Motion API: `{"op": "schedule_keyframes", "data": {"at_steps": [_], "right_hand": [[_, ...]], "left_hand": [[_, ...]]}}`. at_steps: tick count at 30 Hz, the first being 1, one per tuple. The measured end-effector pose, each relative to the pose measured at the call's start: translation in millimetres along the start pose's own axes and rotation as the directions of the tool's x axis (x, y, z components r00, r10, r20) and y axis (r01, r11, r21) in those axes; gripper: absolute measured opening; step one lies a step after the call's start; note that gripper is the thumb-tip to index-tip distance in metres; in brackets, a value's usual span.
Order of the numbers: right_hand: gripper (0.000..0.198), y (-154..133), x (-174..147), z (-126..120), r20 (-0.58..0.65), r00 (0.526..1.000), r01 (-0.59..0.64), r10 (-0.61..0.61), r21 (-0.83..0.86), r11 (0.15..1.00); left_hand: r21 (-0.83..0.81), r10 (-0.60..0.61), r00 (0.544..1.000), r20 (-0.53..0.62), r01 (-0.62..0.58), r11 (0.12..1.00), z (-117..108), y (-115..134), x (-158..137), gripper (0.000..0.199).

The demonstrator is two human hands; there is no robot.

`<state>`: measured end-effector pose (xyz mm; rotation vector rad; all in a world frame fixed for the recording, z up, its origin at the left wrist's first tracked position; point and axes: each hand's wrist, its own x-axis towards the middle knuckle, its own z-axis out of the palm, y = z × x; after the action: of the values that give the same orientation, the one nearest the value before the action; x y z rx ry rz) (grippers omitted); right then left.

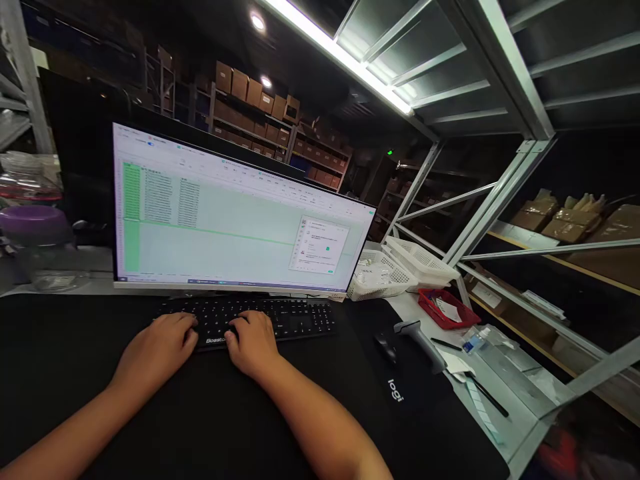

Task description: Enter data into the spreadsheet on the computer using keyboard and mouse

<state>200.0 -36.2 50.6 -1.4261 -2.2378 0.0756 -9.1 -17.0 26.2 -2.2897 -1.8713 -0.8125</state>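
Observation:
My left hand (163,343) rests on the left part of a black keyboard (303,319), its fingers loosely bent over the keys and its thumb near the front edge. On the middle keys lies my right hand (254,341), fingers apart and curved, thumb out to the left. Neither hand holds anything. Behind the keyboard stands a wide monitor (240,220) showing a spreadsheet with a green column and a small pop-up window. A black mouse (385,348) sits on the dark desk mat (210,413), to the right of the keyboard.
A grey barcode scanner (421,343) lies right of the mouse. Beyond it are a red basket (447,309), white baskets (380,283), a small bottle (475,340) and a pen (490,395). A purple-lidded jar (37,250) stands at left. Metal shelving (480,193) rises on the right.

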Motion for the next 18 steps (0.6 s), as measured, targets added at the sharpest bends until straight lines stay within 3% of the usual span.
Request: {"op": "schedule_keyframes", "data": {"at_steps": [18], "right_hand": [[0.032,2.3,-0.2,2.3,-0.015,0.999,0.051,-0.051,-0.02,0.999]], "left_hand": [[0.045,0.024,1.0,-0.006,-0.024,0.999,4.2,-5.2,0.3,0.054]]}}
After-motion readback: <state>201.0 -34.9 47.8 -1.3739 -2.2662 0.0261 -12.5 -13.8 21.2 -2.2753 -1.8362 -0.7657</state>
